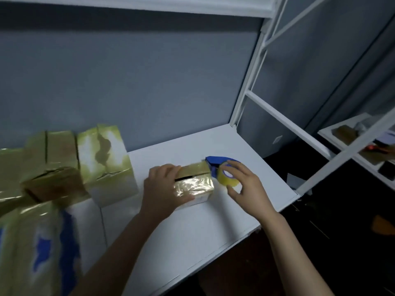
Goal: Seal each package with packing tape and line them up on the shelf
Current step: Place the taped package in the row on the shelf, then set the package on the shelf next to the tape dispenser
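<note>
Evidently mid-seal, head view | left hand (164,189) gripped package (196,184) on shelf (213,221) | right hand (241,182) clasped tape dispenser (222,167) touching package's far corner | advised: steady package, pull tape straight over seam, press flat without wrinkles

The package (193,184) is white card under glossy, crinkled yellowish tape. The roll (229,181) is shiny translucent film on a blue plastic dispenser (214,160). The boxes (104,159) at left carry the same shiny wrap. The shelf (213,221) is smooth matt white board. Its frame (250,92) looks like white-painted metal. The wall (128,82) is matt.
</note>
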